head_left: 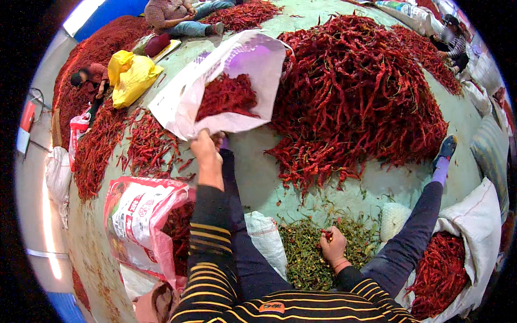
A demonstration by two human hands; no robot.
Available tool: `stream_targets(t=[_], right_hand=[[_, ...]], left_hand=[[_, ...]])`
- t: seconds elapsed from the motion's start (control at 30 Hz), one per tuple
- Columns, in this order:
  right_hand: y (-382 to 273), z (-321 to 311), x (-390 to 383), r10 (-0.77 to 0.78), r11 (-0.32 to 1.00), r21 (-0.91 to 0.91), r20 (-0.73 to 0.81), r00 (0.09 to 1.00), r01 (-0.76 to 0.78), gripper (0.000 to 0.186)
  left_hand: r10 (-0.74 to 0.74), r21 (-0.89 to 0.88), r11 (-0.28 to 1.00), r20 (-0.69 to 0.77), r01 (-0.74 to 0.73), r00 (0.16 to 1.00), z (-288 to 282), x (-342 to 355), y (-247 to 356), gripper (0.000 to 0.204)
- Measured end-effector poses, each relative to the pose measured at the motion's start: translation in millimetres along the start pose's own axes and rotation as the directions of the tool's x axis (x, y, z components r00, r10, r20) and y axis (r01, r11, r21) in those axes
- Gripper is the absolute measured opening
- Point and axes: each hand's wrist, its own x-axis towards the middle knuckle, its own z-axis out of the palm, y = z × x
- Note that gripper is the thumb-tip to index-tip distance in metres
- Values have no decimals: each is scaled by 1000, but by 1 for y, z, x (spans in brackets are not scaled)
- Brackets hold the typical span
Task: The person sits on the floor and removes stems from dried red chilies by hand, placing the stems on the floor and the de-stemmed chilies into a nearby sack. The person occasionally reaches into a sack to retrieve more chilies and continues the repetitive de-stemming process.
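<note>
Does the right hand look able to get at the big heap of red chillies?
Probably yes, with a forward reach: mainly low-lying green stems and a strip of pale green floor seem to lie between the right hand and the near edge of the big heap of red chillies.

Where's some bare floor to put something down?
Mostly bare pale green floor lies between the big chili heap and the green stem pile, right of the left leg. Crowded: the left hand grips the white sack; the right hand is over the stem pile.
</note>
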Motion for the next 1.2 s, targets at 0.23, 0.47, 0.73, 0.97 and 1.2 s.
stream_targets(t=[0.23,0.47,0.73,0.97,1.2], right_hand=[[-17,-37,31,397,730,625,-60,916,-275,7],[-205,-178,133,-65,696,501,-671,739,515,8],[-253,34,293,-449,800,358,-176,876,482,51],[-159,122,258,101,799,600,-81,992,-32,51],[-303,113,397,-502,709,562,-21,865,425,18]], left_hand=[[-73,-136,987,65,81,995,-20,-99,23,17],[-38,-335,938,140,84,989,-50,-100,19,20],[10,-496,862,214,100,977,-37,-93,21,24],[21,-446,891,221,82,975,-49,-87,18,29],[233,-509,837,2,-199,973,-67,-54,60,25]])
